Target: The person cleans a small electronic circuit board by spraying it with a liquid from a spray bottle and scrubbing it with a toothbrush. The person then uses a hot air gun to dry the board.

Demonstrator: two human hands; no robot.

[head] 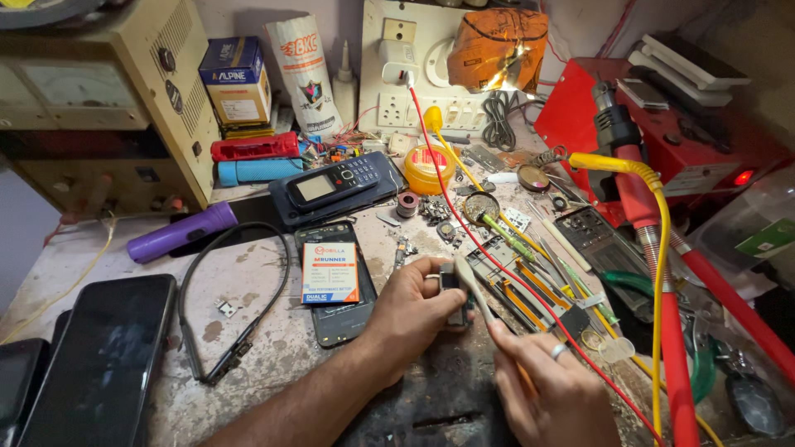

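My left hand [407, 308] pinches a small dark electronic part [453, 294] and holds it over the dark, worn patch of the workbench. My right hand [542, 382], with a ring on one finger, grips a pale tan tool [472, 285] whose tip rests against that part. A red wire [464, 223] and a yellow wire run down past my right hand. Just left of my left hand lies an opened phone [335, 319] with a white and orange battery [330, 272] on top of it.
A keypad phone [331, 184], purple torch [180, 233], black neckband cable [240, 327] and dark phones [103, 356] lie at left. Tweezers, screwdrivers, a yellow tin [429, 168] and circuit boards crowd the centre. A red station [662, 124] with hoses stands at right, a beige power supply [99, 99] far left.
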